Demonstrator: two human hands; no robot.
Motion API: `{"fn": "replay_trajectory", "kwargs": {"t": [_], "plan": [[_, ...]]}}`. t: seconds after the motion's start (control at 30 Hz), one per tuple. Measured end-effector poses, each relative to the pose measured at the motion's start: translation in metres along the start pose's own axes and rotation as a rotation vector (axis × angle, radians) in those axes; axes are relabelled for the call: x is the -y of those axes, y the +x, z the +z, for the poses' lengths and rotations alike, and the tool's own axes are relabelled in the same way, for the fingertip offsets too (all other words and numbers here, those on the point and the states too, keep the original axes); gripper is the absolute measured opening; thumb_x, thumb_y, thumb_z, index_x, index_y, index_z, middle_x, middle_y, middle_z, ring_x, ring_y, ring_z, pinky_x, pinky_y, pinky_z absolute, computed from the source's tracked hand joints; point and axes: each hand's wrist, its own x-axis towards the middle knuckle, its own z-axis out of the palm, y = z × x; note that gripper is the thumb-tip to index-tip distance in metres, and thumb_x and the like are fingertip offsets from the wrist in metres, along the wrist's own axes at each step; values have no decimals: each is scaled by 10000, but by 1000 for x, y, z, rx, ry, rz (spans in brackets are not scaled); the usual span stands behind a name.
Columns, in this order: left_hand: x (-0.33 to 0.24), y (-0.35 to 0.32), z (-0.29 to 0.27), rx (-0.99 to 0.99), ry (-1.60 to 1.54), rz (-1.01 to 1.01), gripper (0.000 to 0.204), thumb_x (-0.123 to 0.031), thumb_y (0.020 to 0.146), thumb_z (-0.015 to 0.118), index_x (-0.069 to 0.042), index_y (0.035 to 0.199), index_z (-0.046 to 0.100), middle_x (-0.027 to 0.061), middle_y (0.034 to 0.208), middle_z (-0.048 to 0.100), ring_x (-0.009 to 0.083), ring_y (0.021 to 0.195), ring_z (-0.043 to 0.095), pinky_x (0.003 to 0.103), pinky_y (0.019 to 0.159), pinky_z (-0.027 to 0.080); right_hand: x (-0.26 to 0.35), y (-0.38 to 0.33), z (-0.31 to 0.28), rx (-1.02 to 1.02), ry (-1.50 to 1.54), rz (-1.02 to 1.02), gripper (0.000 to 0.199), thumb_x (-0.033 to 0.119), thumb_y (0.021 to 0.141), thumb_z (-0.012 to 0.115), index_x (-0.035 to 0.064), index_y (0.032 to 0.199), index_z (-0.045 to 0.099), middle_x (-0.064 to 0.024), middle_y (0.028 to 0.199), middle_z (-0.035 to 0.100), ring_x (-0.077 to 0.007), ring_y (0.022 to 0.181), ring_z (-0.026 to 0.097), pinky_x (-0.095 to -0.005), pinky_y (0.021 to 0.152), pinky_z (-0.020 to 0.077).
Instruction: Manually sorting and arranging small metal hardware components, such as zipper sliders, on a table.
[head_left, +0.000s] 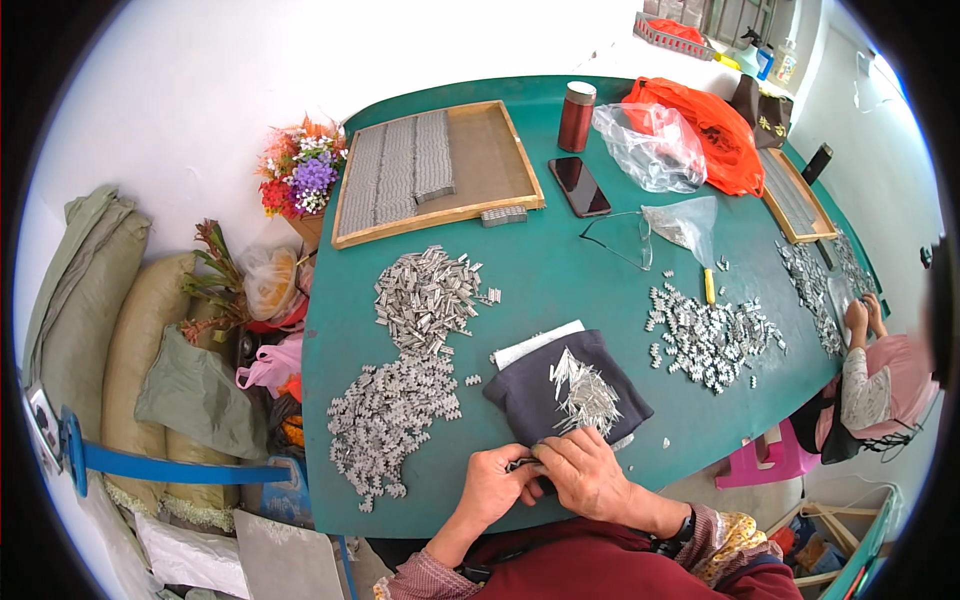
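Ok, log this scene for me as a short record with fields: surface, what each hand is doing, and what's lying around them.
Surface: green table
Left hand: pinching a small dark part at the table's near edge
Right hand: fingertips on the same part, touching the left hand
Directly ahead: dark cloth with thin metal pins
Left side: two piles of small metal pieces
Far side: wooden tray, phone
Right edge: another person's hands

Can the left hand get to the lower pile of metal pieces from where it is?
Probably yes. The left hand is pinching a small part together with the right hand, and the lower pile of metal pieces lies just to its left on the green table, nothing between.
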Motion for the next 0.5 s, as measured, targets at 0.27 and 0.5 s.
{"fn": "replay_trajectory", "kwargs": {"t": [0.27, 0.5], "plan": [[-9, -1, -1, 22, 14, -28, 82, 26, 902, 644, 81, 951, 681, 106, 730, 674, 153, 597, 668, 251, 488, 546, -2, -4, -5, 53, 3, -11, 478, 144, 760, 740, -38, 1183, 613, -148, 1161, 575, -284, 953, 562, -399, 787, 442], [-9, -4, -6, 51, -67, -64, 81, 13, 903, 647, 82, 927, 681, 113, 751, 676, 162, 605, 673, 259, 492, 554, 1, 1, -10, 72, 133, 46, 369, 126, 758, 755, 41, 1106, 668, -118, 1065, 620, -280, 918, 586, -402, 775, 440]]}}
